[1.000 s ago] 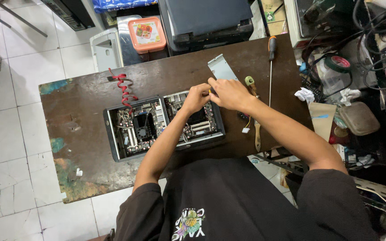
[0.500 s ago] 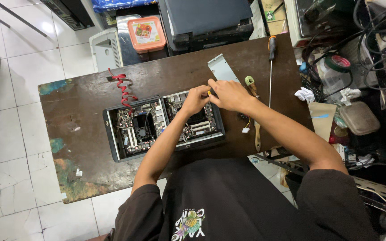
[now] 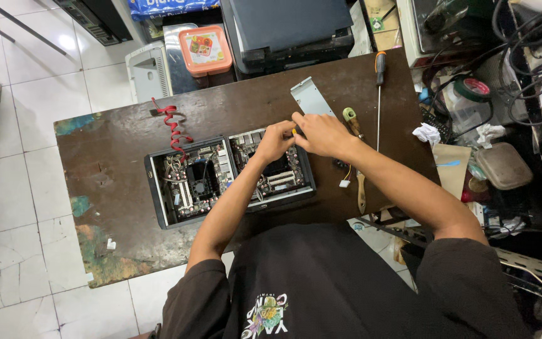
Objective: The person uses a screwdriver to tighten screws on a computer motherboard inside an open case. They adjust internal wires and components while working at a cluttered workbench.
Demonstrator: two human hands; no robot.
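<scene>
Surface: dark brown counter [image 3: 120,157], worn, with patches of teal and yellow paint along its left and front edges. It stands on a white tiled floor [image 3: 14,188]; some tiles are cracked at lower left. Beyond the far edge: a dark grey case [image 3: 290,28] and an orange lidded box [image 3: 205,50]. To the right, shelves crowded with cables, tape rolls and crumpled paper.

Container: an open small computer chassis [image 3: 227,176] lies flat mid-counter. Inside, circuit boards, a fan on the left half, slots and wiring on the right half. A red coiled cable [image 3: 174,125] runs from its far left corner.

Hands: left hand [image 3: 275,141] and right hand [image 3: 322,134] meet over the chassis's far right corner, fingers curled together on something small; what the grip clamps is hidden.

Nearby: a grey metal bracket [image 3: 312,98] just beyond the right hand; a long screwdriver [image 3: 379,94] and a wooden-handled brush [image 3: 357,157] to the right.
</scene>
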